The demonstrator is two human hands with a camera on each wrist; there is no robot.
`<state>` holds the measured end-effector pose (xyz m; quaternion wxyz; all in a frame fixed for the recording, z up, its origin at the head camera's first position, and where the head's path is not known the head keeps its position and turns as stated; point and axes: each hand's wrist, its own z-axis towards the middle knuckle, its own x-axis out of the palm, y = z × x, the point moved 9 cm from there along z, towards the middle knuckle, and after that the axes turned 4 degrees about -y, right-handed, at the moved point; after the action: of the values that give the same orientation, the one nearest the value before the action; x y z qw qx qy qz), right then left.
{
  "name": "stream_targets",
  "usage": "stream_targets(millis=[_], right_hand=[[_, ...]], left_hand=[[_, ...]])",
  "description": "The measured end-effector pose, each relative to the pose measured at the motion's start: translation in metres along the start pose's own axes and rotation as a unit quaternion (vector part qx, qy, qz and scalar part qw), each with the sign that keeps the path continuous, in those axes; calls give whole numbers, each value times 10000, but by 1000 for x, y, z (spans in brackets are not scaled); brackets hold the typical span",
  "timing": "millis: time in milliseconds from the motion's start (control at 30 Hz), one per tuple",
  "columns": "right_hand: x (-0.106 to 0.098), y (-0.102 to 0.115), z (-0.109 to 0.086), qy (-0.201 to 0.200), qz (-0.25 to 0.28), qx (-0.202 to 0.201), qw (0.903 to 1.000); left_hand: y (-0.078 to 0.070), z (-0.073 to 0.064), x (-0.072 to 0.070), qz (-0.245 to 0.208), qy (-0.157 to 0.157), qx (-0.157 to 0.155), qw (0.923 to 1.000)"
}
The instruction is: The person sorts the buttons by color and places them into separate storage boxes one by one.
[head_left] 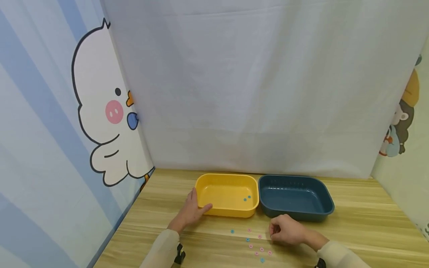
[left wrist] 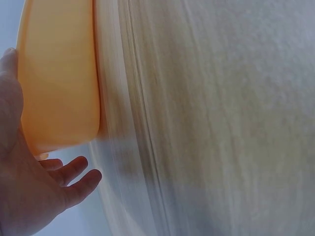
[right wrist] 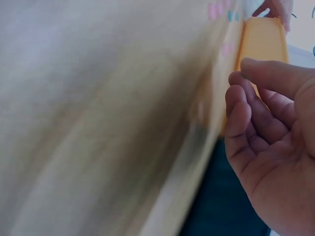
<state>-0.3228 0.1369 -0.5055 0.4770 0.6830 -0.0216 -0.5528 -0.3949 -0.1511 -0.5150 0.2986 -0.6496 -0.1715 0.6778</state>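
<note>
At the near left corner of the yellow basin rests my left hand, its thumb over the front rim and its fingers along the left side. In the left wrist view those fingers are spread and lightly bent by the basin's wall. My right hand hovers over the table in front of the navy basin, thumb and index tips together; I cannot tell whether something small sits between them. Small ring-like beads lie left of it, pink and blue. Two blue beads sit inside the yellow basin.
Both basins stand side by side at the back of the wooden table. A pale grey curtain hangs right behind them. Printed cloth walls close in the left and right sides.
</note>
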Motion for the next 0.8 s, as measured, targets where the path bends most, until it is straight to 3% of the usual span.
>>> stream_targets(millis=[800], right_hand=[[-33,25,25,-462,408,85,9981]], left_hand=[[0,-1,0,-79,-1,-140,9999]])
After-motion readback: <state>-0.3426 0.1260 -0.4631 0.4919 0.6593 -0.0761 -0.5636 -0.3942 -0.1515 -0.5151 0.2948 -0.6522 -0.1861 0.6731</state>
